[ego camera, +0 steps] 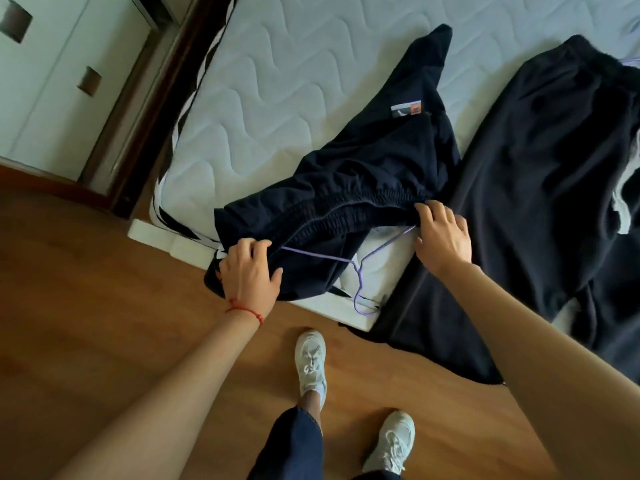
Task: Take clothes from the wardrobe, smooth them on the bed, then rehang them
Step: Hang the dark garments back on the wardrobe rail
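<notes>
Seen from above, a person stands at the edge of a bed (277, 81) with a bare white quilted mattress. A pair of dark navy trousers (363, 174) lies crumpled on the mattress, its elastic waistband facing the person and its lower part hanging over the bed's edge. The left hand (251, 271), a red string at its wrist, grips the waistband's left end with curled fingers. The right hand (441, 233) holds the waistband's right end, fingers bent onto the fabric. A thin purple hanger (356, 271) pokes out below the waistband between the hands. To the right, a second dark garment (536, 168) lies spread flat, draping onto the wooden floor (104, 306). White sneakers (310, 362) show below.
</notes>
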A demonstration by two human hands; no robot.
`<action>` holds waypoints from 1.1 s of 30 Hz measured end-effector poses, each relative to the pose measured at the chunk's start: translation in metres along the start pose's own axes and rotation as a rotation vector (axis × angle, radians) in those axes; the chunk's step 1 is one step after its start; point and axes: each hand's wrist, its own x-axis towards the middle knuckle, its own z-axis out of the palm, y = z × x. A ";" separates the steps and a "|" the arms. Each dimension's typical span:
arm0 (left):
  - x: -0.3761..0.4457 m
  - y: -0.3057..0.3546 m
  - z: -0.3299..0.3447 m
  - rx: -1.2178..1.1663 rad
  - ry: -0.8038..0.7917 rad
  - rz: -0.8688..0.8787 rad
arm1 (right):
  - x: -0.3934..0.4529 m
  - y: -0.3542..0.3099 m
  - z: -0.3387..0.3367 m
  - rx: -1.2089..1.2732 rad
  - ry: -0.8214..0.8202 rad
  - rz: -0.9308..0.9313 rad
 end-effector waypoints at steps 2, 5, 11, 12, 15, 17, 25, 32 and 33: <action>0.003 -0.001 0.004 0.082 0.021 0.034 | 0.006 -0.004 0.003 -0.086 0.009 -0.006; 0.011 -0.003 0.006 0.194 0.064 0.089 | 0.017 -0.011 0.003 -0.144 0.023 0.010; 0.038 -0.006 -0.003 0.177 0.128 0.048 | 0.029 -0.005 -0.006 -0.166 0.061 -0.099; 0.042 -0.007 -0.006 0.163 0.143 0.042 | 0.029 -0.005 -0.010 -0.154 0.088 -0.123; 0.060 -0.009 -0.023 0.105 0.194 -0.005 | 0.032 -0.014 -0.032 -0.034 0.218 -0.181; 0.077 -0.011 -0.040 0.040 0.232 -0.020 | 0.041 -0.025 -0.054 0.047 0.304 -0.185; 0.088 -0.025 -0.133 -0.175 0.252 0.102 | 0.058 -0.064 -0.150 0.229 0.446 -0.309; 0.055 -0.020 -0.233 -0.252 0.357 0.130 | 0.026 -0.087 -0.236 0.287 0.558 -0.405; 0.050 -0.016 -0.250 -0.249 0.405 0.145 | 0.021 -0.088 -0.252 0.285 0.582 -0.416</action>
